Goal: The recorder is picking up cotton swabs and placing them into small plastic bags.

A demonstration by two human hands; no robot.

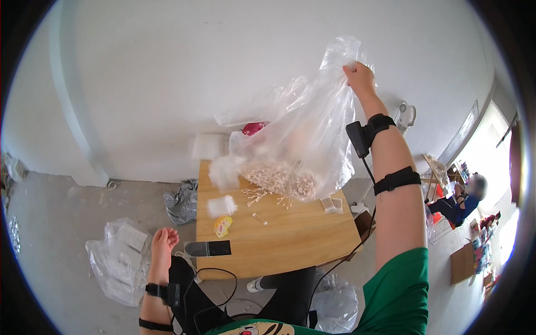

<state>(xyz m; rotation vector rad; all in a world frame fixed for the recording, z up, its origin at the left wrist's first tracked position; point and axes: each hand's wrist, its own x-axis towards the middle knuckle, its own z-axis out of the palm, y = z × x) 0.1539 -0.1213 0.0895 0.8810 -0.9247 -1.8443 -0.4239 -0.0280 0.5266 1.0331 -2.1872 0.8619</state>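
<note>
My right hand (pixel 362 78) is raised high, closed on the gathered top of a large clear plastic bag (pixel 321 120). Many thin sticks with pale tips, which look like cotton swabs (pixel 282 181), lie in the bottom of the bag on the wooden table (pixel 296 240). Some swabs stick out at the bag's lower edge. Left of the table, my left hand (pixel 163 243) is held up with loosely curled fingers and nothing visible in it. Closest to it is a flat dark and grey pouch (pixel 207 248) overhanging the table's left edge.
On the table are a stack of small clear bags (pixel 222 206), a yellow packet (pixel 223 226), a small slim piece (pixel 259 218) and small clear packs (pixel 332 205). Filled plastic bags (pixel 120 259) and a grey bag (pixel 182 202) lie on the floor. A person (pixel 460 204) sits far right.
</note>
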